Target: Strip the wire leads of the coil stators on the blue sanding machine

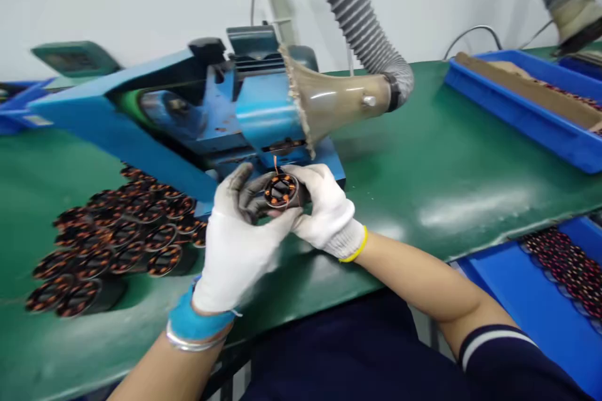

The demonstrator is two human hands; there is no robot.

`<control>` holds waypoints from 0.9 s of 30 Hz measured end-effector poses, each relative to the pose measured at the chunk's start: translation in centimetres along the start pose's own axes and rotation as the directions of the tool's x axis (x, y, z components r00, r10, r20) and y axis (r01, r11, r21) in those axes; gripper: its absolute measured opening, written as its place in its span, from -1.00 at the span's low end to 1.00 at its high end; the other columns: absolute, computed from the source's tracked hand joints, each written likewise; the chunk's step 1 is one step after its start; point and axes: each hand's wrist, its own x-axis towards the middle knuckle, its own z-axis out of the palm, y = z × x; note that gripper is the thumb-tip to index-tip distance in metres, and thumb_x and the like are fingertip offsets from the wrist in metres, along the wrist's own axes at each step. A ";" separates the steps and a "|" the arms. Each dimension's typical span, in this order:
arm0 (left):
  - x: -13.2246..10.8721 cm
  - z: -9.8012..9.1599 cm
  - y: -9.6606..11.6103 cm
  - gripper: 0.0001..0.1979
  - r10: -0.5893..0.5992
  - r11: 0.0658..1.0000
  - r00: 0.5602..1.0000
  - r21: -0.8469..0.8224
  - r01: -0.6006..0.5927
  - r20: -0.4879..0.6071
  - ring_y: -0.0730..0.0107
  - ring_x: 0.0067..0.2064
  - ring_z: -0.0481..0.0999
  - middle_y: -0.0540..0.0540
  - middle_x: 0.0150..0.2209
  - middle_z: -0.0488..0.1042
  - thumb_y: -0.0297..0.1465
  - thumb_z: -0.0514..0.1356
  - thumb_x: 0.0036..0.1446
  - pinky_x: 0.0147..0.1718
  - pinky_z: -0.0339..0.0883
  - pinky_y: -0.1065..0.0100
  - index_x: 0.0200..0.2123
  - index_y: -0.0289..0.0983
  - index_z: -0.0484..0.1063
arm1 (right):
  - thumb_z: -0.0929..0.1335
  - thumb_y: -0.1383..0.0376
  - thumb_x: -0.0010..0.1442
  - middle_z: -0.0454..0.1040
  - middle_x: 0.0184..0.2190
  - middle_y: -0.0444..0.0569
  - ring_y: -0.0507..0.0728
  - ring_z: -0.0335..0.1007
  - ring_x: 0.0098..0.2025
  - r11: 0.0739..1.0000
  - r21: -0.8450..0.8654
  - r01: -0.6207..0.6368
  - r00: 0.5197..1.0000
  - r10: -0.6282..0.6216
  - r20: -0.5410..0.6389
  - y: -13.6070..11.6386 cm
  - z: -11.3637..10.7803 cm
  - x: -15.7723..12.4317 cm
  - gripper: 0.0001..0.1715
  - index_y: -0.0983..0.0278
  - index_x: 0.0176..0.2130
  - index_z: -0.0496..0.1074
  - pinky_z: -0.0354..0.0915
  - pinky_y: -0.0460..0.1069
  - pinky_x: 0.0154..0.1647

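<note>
Ring (pixel 285 198) with copper-coloured windings is sitting between left grip (pixel 242 238) and right grip (pixel 324 210), just in front of the blue machine (pixel 270 103) and above the bench (pixel 470 188). Left is clasping one side, its dark-stained fingers (pixel 251 197) partly curling out of sight; right is pinching the opposite wall. Both are grasping the same piece, neither released. Open face is tilting up toward the wearer.

Copper-coloured lead (pixel 275 163) is rising from the far rim, its upper end pointing at the narrow opening (pixel 285 147) under the machine's rounded cover. Whether it is entering, I am not able to tell.

Handling, as I am judging it: both grips are needing to be steady on the outer wall, so that nothing is pressing on the windings. Lead is wanting a straight, unkinked line to the opening. Fingers are lying near that opening, so holding them back behind the rim is mattering most. Left and right are needing even pressure, or the piece is risking a twist.

More wound rings (pixel 125 229) are standing clustered on the bench, left of the machine.
</note>
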 end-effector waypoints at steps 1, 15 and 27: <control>0.6 0.7 0.0 -0.31 -0.047 0.997 0.999 -0.053 0.047 0.000 -0.14 0.26 0.92 -0.21 0.30 0.85 -0.20 0.64 0.26 0.31 0.90 -0.10 0.41 -0.04 0.65 | 0.64 0.02 0.40 0.70 0.40 0.37 0.49 0.79 0.39 1.000 -0.007 -0.016 1.000 0.016 -0.022 0.5 0.0 0.5 0.06 0.38 0.66 0.52 0.79 0.31 0.53; 5.0 2.0 2.6 -0.61 -0.085 0.991 0.996 -0.102 0.082 -0.030 -0.15 0.19 0.96 -0.07 0.10 0.95 -0.14 0.64 0.20 0.41 0.88 -0.21 0.06 -0.09 0.89 | 0.61 0.01 0.73 0.60 0.57 0.32 0.45 0.59 0.68 0.972 -0.094 -0.216 0.969 0.202 -0.143 -0.8 2.5 2.9 -0.15 0.26 0.67 0.31 0.57 0.34 0.81; 4.7 2.9 -0.3 -0.43 0.084 0.981 0.996 -0.174 -0.088 -0.029 -0.17 0.26 0.93 -0.22 0.17 0.91 -0.05 0.69 0.25 0.42 0.85 -0.19 0.20 -0.21 0.80 | 0.75 -0.13 0.54 0.61 0.57 0.31 0.49 0.64 0.63 0.980 -0.132 -0.147 0.980 0.126 -0.157 1.7 3.4 2.6 0.09 0.25 0.67 0.38 0.58 0.32 0.81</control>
